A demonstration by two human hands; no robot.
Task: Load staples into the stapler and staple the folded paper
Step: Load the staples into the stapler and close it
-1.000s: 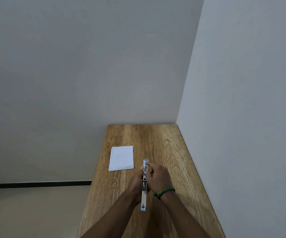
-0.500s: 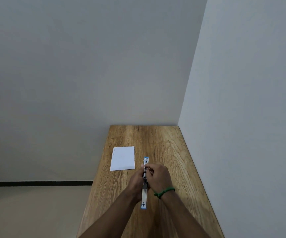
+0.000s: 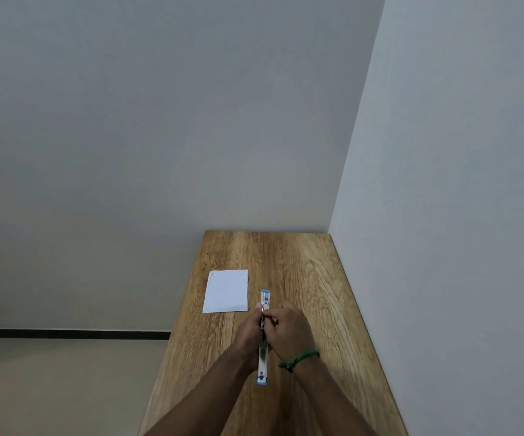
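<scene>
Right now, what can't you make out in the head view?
- Staples: too small, and both hands cover the middle of the stapler.
- Left hand grip: its fingers are hidden behind the stapler and the right hand.
- Folded paper: fold and any marks too small.
- Table: near edge cut off by the frame bottom.

Bare table (image 3: 301,278) surrounds the paper (image 3: 226,291); wall (image 3: 443,215) bounds the right edge.
</scene>
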